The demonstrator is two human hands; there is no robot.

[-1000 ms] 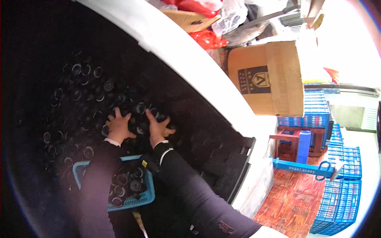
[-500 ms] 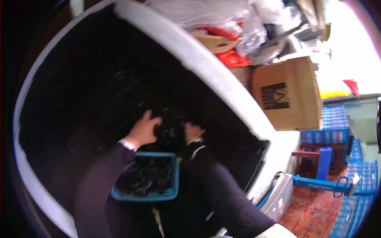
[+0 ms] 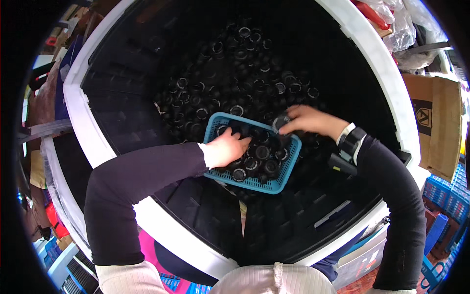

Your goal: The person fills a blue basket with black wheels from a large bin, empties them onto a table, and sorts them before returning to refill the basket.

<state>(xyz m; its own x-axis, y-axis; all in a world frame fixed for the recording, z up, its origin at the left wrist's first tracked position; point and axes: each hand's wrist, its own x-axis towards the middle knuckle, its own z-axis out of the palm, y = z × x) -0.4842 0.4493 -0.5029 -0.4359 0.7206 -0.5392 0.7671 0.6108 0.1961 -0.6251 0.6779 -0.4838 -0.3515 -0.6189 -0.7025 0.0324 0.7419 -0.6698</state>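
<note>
Inside a large white-rimmed tub (image 3: 188, 241), I am watching a blue perforated basket (image 3: 259, 186) that is sitting at a slight tilt to my view, near the middle of my feed, and is carrying a heap of round black pieces (image 3: 263, 152). Many more loose pieces (image 3: 236, 110) are lying across the tub's dark interior, mostly beyond the basket toward the far wall, and a number of them are showing a pale ring on top.

On the left hand (image 3: 226, 148), I am seeing the fingers spreading and bending down onto the heap, while the wrist is crossing the basket's left edge; the fingertips are partly disappearing among the pieces, so I am unable to say whether that hand is gripping one. With the right hand (image 3: 309, 120), I am getting a clearer reading: thumb and fingers are pinching a single black piece (image 3: 280, 122) just above the basket's far right corner, though blur is softening its outline.

Around the right wrist I am noticing a dark band (image 3: 353, 141), and a small black block with a yellow mark (image 3: 341, 164) is showing near it. Past the tub's right side, a cardboard box (image 3: 433, 159) is standing, and blue crates (image 3: 446, 191) are appearing below it.
</note>
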